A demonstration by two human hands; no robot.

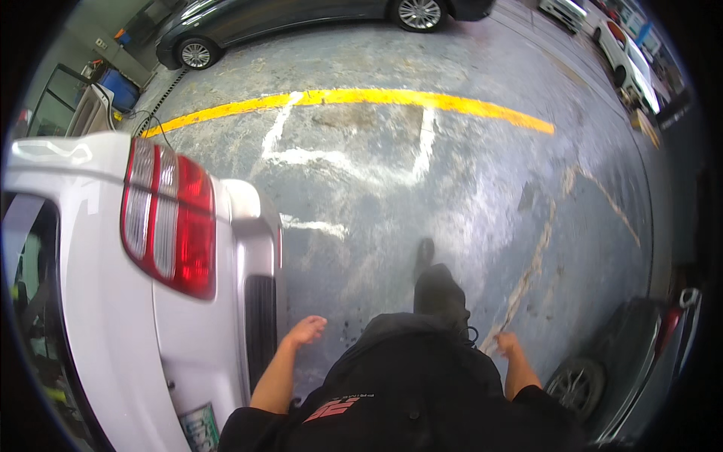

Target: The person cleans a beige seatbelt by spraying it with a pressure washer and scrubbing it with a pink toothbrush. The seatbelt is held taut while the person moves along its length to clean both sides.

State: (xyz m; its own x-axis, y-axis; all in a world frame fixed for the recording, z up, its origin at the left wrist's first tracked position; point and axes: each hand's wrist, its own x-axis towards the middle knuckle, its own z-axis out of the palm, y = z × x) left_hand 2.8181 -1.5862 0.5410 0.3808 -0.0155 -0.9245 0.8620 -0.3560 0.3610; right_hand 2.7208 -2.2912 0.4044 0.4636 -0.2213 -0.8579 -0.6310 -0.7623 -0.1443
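My left hand [307, 330] hangs beside the rear bumper of a silver-white vehicle [102, 248], apart from it. Its fingers are loosely curled together with nothing seen in them. On the other side of my body, my right hand [507, 344] hangs low by my leg, small in the view, its fingers curled and no object showing. A thin black loop [472, 335] sticks out by my trousers, near that hand. The vehicle's red and clear tail light [172, 218] faces me. One dark shoe or trouser leg [439, 295] reaches forward over the floor.
A dark car [301, 16] stands across the far side, behind a yellow floor line [361, 96]. Another dark car [625, 369] is close at lower right. A white car [629, 60] stands far right. A blue drum [119, 90] and a cable [157, 120] lie far left.
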